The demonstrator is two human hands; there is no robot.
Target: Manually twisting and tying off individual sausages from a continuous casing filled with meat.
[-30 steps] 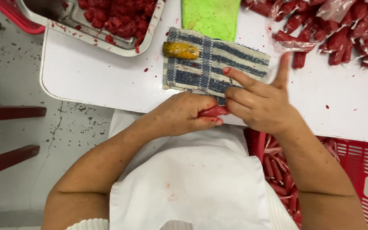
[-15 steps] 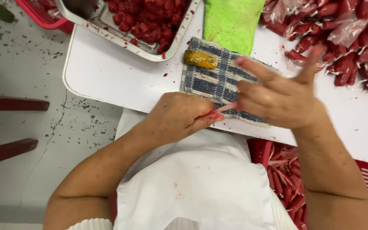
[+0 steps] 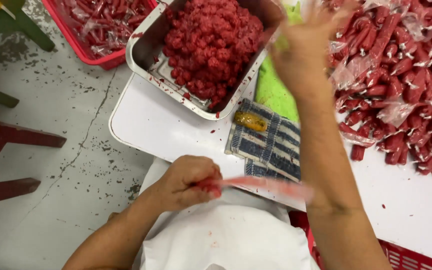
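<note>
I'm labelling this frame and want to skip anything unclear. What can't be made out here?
- Head view: the right hand is smeared by motion; its fingers and grip are unreadable.
- The red strip in the left hand is blurred, its far end behind the right forearm.
- The red basket is cut off by the bottom edge.

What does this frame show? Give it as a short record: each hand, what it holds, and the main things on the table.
left hand: closed around the end of a long red filled plastic tube, near the table edge
right hand: raised over the table, blurred; whether it holds anything cannot be told
metal tray: heaped with red chunks
striped cloth: blue and white, a yellow-brown lump on it
green cloth: beside the tray
pile of red tubes: on the table's right side
red baskets: one on the floor, one under the table
</note>
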